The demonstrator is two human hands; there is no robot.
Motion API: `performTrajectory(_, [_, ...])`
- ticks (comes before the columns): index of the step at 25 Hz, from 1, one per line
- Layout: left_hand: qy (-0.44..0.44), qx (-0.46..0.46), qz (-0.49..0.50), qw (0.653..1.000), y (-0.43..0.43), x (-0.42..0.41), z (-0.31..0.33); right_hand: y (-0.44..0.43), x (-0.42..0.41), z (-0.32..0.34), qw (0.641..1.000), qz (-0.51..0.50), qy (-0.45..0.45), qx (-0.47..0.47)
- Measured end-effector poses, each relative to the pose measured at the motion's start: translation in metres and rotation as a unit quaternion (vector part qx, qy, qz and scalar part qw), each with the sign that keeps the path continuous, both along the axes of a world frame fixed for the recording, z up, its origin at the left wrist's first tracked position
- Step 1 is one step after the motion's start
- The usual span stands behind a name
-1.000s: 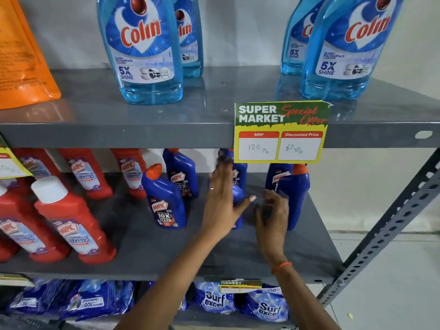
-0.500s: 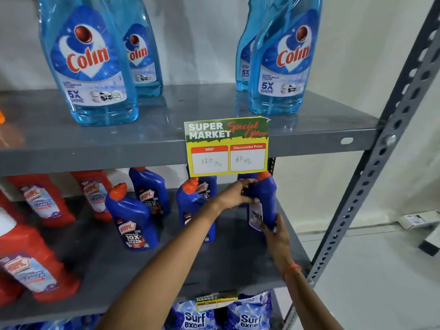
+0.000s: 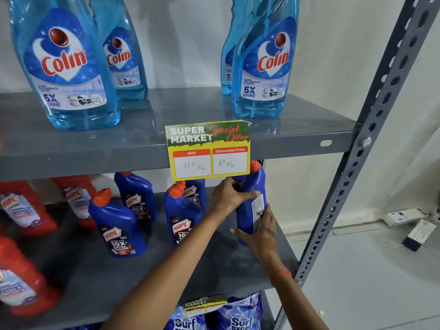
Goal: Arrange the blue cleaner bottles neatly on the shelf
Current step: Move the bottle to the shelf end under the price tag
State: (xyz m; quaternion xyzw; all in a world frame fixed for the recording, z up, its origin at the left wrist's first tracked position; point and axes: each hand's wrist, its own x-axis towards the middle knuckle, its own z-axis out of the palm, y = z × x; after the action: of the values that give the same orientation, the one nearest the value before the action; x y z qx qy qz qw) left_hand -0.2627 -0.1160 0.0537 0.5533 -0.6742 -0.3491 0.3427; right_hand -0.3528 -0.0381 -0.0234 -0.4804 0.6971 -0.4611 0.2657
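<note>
Several dark blue Harpic bottles with orange caps stand on the grey middle shelf [image 3: 214, 265]. The rightmost blue bottle [image 3: 253, 186] stands near the shelf's right end with its back label turned outward. My left hand [image 3: 229, 195] grips it around the upper body. My right hand [image 3: 258, 233] holds its lower part from the front. Another blue bottle [image 3: 182, 215] stands just left of it, with one [image 3: 196, 194] behind. Two more, a front bottle [image 3: 117, 227] and a rear bottle [image 3: 137, 196], stand further left.
Red Harpic bottles [image 3: 21, 208] fill the shelf's left side. Light blue Colin bottles [image 3: 262, 65] stand on the upper shelf, whose edge carries a price tag [image 3: 208, 151]. Surf Excel packs [image 3: 238, 317] lie below. A perforated steel upright [image 3: 352, 186] bounds the right; small boxes [image 3: 404, 216] lie on the floor.
Both hands closed on the rightmost blue bottle and turned it at the shelf's right end. My view shifted right and closer to the shelf.
</note>
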Motion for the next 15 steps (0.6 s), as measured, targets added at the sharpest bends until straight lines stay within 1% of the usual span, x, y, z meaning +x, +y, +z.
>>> performTrajectory(1, [0.011, 0.014, -0.019, 1.0, 0.0, 0.003, -0.003, 0.0, -0.002, -0.004, 1.0, -0.002, 0.005, -0.001])
performTrajectory(2, [0.046, 0.037, -0.05, 0.997, 0.0, 0.008, -0.004, 0.002, -0.005, -0.007, 1.0, -0.003, 0.0, -0.014])
performTrajectory(4, [0.158, 0.109, -0.121, 0.974, -0.001, 0.021, -0.004, 0.007, -0.012, -0.009, 0.997, 0.01, -0.04, -0.058])
performTrajectory(5, [0.196, 0.131, -0.149, 0.96, -0.003, 0.026, -0.004, 0.009, -0.014, -0.008, 0.995, 0.02, -0.053, -0.078])
performTrajectory(6, [0.212, 0.135, -0.17, 0.953, -0.005, 0.029, -0.005, 0.011, -0.015, -0.006, 0.993, 0.032, -0.062, -0.096])
performTrajectory(9, [0.192, 0.143, -0.23, 0.943, -0.01, 0.033, -0.004, 0.014, -0.02, 0.003, 0.985, 0.08, -0.099, -0.114])
performTrajectory(11, [0.197, 0.176, -0.257, 0.93, -0.014, 0.035, -0.007, 0.014, -0.022, 0.007, 0.982, 0.115, -0.113, -0.099])
performTrajectory(12, [0.195, 0.18, -0.254, 0.93, -0.014, 0.036, -0.006, 0.012, -0.024, 0.007, 0.979, 0.133, -0.124, -0.089])
performTrajectory(13, [0.187, 0.167, -0.235, 0.939, -0.012, 0.035, -0.005, 0.01, -0.028, 0.006, 0.976, 0.151, -0.133, -0.08])
performTrajectory(15, [0.142, 0.109, -0.177, 0.968, -0.007, 0.031, -0.007, 0.001, -0.035, 0.004, 0.975, 0.165, -0.131, -0.071])
